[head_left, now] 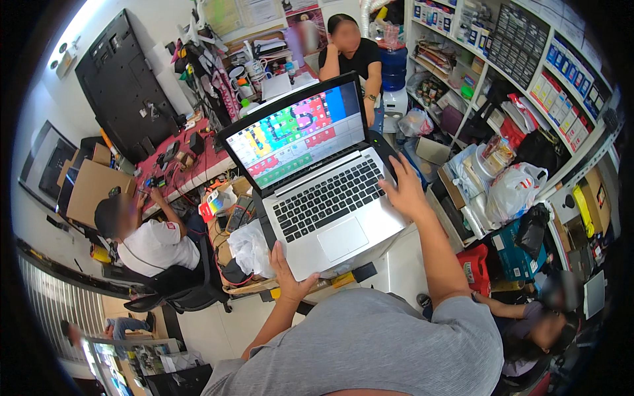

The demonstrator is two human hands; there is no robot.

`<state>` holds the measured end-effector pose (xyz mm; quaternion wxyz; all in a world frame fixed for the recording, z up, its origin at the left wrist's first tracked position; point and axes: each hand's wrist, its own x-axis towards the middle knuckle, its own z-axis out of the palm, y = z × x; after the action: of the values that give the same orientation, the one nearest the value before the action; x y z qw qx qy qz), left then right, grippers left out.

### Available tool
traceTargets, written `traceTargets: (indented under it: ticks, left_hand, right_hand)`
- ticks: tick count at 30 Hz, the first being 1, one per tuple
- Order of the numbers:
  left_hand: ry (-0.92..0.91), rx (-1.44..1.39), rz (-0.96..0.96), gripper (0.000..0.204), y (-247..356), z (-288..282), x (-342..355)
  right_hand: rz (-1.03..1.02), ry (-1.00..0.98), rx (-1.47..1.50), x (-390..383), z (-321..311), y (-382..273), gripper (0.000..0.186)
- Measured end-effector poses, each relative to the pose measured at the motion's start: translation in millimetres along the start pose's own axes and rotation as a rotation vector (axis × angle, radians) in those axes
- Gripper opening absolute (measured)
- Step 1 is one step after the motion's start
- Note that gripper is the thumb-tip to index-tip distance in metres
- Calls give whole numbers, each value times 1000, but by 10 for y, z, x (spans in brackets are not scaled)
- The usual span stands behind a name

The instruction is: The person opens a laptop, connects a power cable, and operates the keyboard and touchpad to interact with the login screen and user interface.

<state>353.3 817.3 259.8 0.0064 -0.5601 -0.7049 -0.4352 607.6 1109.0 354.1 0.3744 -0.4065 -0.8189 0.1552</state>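
An open silver laptop [341,239] with black keys and a lit, colourful screen [297,135] is in front of me, tilted in view. My left hand [288,277] holds its front left corner, the thumb over the front edge and the fingers along the side. On the other side, my right hand [404,191] straddles the laptop's right edge. Its thumb reaches the outer keys, while the other fingers stretch over a black device [381,148] with a small green light. Part of that black device is hidden under the laptop.
A crumpled white plastic bag [249,249] and boxes lie left of the laptop. One person [158,247] works at a red-topped bench [214,153]; another [349,56] sits beyond the screen. Crowded shelves [479,46] line the right, with a person [538,330] at lower right.
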Motion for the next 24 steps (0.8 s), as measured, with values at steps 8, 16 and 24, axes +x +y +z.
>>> traceTargets:
  ticks: [8,16,24]
  left_hand:
    - [6,21,12,126,76,-24,22]
    - [20,25,39,125,42,-11,18]
    - [24,26,46,123,80,-48,54]
  right_hand:
    - [-281,-157,75,-974,120,-974,76]
    - [-297,-265,1,-1176,254,-990,75]
    - [-317,-237,-26,-1186,295,-988,73]
